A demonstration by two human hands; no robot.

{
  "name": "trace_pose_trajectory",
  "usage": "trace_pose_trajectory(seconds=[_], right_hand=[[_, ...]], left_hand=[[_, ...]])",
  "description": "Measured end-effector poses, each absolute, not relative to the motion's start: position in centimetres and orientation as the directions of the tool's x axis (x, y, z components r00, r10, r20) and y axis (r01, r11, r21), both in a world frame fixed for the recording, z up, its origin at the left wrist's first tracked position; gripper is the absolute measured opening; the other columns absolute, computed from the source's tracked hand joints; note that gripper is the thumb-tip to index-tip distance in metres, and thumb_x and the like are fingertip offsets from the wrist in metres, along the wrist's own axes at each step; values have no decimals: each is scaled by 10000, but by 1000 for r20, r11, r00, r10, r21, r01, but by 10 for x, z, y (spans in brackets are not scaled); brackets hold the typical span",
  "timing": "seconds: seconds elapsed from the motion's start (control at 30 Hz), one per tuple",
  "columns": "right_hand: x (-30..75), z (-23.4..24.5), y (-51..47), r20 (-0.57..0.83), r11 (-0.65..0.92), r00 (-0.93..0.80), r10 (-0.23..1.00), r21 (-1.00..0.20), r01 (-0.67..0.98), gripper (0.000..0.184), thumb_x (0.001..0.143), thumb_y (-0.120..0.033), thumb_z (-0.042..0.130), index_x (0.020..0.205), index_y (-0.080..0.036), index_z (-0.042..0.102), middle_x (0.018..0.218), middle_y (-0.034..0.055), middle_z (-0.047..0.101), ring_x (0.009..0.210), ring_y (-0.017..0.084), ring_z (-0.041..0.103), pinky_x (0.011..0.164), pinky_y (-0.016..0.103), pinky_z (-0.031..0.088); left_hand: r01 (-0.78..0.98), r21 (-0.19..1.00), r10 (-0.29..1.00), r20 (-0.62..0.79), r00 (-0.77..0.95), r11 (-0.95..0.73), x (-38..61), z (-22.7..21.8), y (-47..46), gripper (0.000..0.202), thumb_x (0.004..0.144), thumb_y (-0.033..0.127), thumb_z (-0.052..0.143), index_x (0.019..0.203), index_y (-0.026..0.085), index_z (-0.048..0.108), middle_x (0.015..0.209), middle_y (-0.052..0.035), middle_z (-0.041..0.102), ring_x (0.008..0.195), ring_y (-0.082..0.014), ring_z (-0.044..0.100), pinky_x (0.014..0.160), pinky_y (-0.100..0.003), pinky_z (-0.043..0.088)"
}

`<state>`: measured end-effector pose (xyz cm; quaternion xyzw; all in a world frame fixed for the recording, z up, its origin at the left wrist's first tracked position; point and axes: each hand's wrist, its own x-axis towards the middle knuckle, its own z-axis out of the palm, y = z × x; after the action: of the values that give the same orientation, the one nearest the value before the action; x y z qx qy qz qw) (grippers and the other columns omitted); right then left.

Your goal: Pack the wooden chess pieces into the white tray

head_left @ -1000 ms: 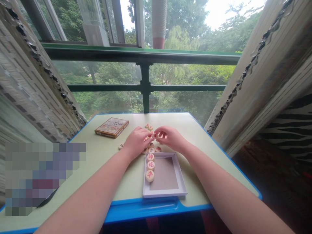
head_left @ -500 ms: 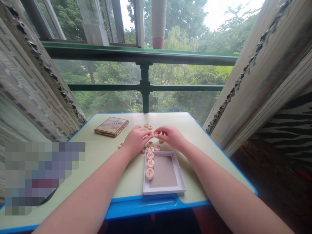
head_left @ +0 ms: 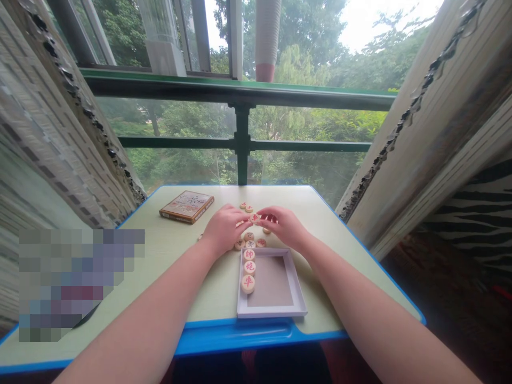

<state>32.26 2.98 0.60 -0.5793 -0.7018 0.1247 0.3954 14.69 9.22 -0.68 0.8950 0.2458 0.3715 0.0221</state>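
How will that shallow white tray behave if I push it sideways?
The white tray would probably slide rather than tip, being low and flat. Its thin walls suggest it's light and may flex. The three round pieces inside could shift, since bare floor lies beside them.

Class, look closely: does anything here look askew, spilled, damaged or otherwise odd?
Yes: a blocky pixelated patch at the picture's left hides whatever lies there. Otherwise, no damage stands out; some game pieces simply lie loose beyond the white tray.
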Motion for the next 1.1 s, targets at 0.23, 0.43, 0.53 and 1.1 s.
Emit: trace_pose_trajectory(seconds=[0.23, 0.43, 0.53, 1.1], right_hand=[[324, 12, 29, 426, 330, -48, 904, -619, 713, 168, 762, -253, 623, 897, -163, 665, 772, 34, 655, 604, 99, 554, 594, 228, 455], [327, 16, 27, 435, 346, -57, 898, -621, 704, 138, 754, -220, 623, 870, -166, 674, 776, 33, 659, 618, 99, 556, 609, 229, 465], [326, 19, 24, 411, 343, -65, 909, -653, 675, 153, 754, -218, 614, 884, -162, 672, 808, 37, 665, 618, 98, 558, 600, 230, 476], [301, 46, -59, 505, 444, -145, 851, -543, 713, 140, 765, -241, 619, 878, -176, 670, 844, 40, 659, 692, 113, 566, 653, 238, 449]], left_hand=[[419, 221, 448, 678, 583, -881, 148, -6, 92, 210, 803, 292, 577, 932, 186, 703, 842, -57, 695, 799, -193, 554, 755, -322, 470], [403, 213, 429, 690, 582, -890, 150, -1, 89, 176, 783, 284, 607, 893, 190, 709, 798, -48, 701, 770, -185, 559, 733, -309, 467], [397, 231, 437, 689, 579, -888, 149, 2, 85, 164, 773, 278, 621, 880, 185, 703, 815, -44, 706, 792, -188, 570, 748, -312, 468], [272, 394, 476, 666, 574, -878, 114, 30, 11, 200, 749, 305, 646, 892, 181, 712, 817, -65, 712, 786, -181, 604, 753, -310, 471]])
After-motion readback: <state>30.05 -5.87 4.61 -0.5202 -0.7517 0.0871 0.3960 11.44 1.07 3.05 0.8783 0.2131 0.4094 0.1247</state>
